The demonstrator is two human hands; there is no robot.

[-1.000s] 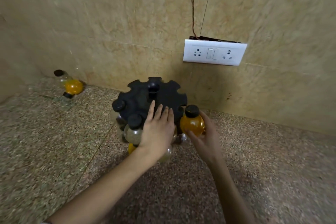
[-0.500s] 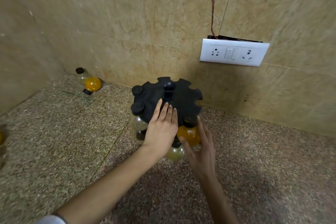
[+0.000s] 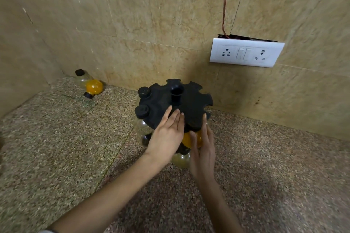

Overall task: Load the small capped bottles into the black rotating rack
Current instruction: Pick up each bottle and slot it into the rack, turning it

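The black rotating rack stands on the speckled counter near the back wall. Two black-capped clear bottles hang in its left notches. An orange bottle sits under the rack's front edge, with a clear bottle below it on a lower tier. My left hand lies flat and open on the rack's top front. My right hand rests with straight fingers against the orange bottle's right side, thumb across its front. Two loose bottles lie in the back left corner, one clear and one orange.
A white switch and socket plate hangs on the tiled wall behind the rack, with a red wire running up from it. Tiled walls meet in a corner at the left. The granite counter spreads left, right and in front.
The orange bottle went from my right hand's grip beside the rack into the front notch. My right hand opened and flattened against it. My left hand stayed on the rack top.
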